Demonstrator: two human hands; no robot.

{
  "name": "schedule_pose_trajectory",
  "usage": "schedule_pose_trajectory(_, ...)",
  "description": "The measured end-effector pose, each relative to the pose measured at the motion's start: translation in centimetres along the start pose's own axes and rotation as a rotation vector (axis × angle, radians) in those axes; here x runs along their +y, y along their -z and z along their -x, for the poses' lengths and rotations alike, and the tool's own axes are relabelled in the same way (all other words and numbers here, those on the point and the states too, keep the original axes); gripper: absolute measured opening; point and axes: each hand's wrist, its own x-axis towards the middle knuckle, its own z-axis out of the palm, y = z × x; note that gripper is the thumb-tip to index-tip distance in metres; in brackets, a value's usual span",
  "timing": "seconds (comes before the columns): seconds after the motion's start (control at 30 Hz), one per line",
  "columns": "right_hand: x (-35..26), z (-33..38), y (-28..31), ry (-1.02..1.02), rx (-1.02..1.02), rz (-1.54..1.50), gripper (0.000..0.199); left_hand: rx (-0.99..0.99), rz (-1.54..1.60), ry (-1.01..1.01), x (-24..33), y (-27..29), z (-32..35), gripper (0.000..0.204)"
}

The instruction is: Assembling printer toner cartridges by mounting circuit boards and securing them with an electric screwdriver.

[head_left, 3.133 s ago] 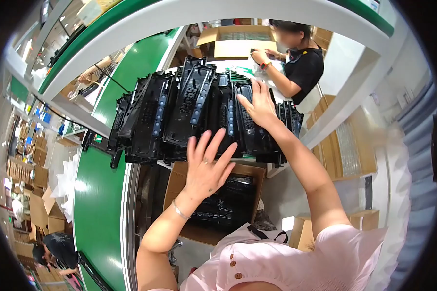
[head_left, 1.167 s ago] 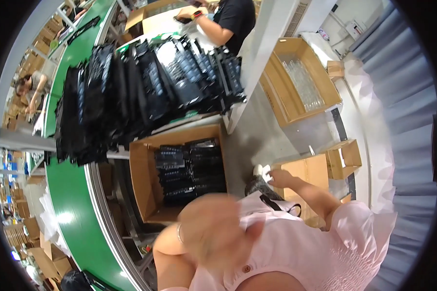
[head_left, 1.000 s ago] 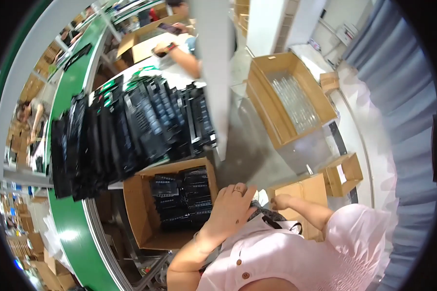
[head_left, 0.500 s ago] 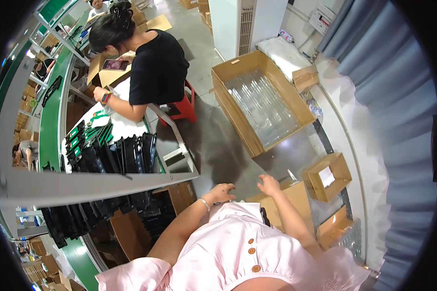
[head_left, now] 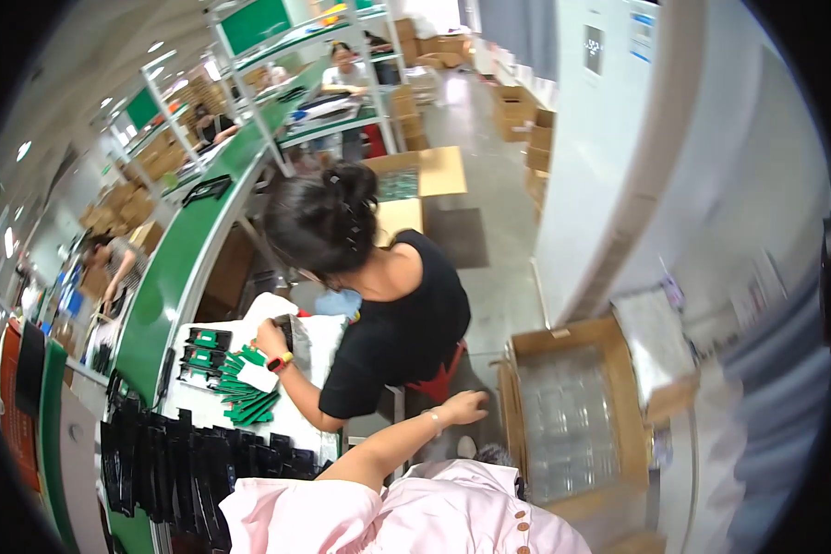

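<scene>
Conveyor (head_left: 143, 342), green, along the left; table (head_left: 186, 399), white, beside it; co-worker (head_left: 406, 305), black top, at the table; carton (head_left: 634, 415), open, on the right, clear packs (head_left: 568, 406) inside; black parts (head_left: 166, 462), in a row at the table's near end; green boards (head_left: 249, 397), fanned beyond them; left hand (head_left: 464, 407), near the carton, fingers loosely bent, released; bracelet (head_left: 435, 418), on that wrist; right hand, out of view, fingers cannot be told.

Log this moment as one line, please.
left hand: near open carton; right hand: out of view; black parts: lower left
</scene>
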Motion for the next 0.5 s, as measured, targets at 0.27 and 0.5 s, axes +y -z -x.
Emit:
schedule_pose_trajectory(0.27,-13.5,-23.3,8.9,0.15,-0.143,-0.534,0.052,-0.016,0.776,-0.313,10.3,16.6,-7.2,0.04)
schedule_pose_trajectory(0.5,-14.7,-41.6,13.2,0.075,-0.278,-0.873,0.055,0.525,0.774,-0.202,8.2,32.7,-6.8,0.029)
